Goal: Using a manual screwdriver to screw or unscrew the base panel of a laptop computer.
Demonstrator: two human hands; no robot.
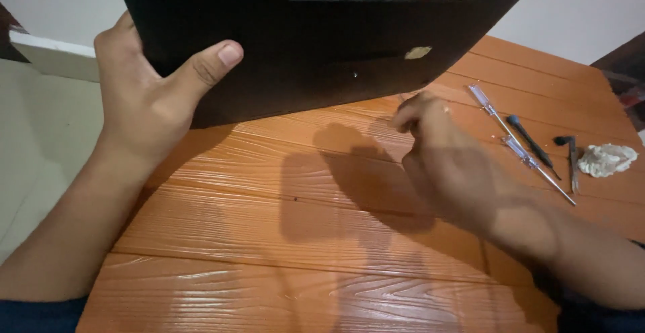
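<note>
A black laptop is tilted up off the orange wooden table, its underside facing me. My left hand grips its left edge, thumb pressed on the underside. My right hand hovers over the table just below the laptop's lower edge, fingertips pinched together near a small screw hole; I cannot tell if it holds anything. A tiny dark speck, perhaps a screw, lies on the table.
To the right lie a clear-handled screwdriver, a dark-handled screwdriver, a small black tool and a crumpled white tissue. A pale floor and a white wall surround the table.
</note>
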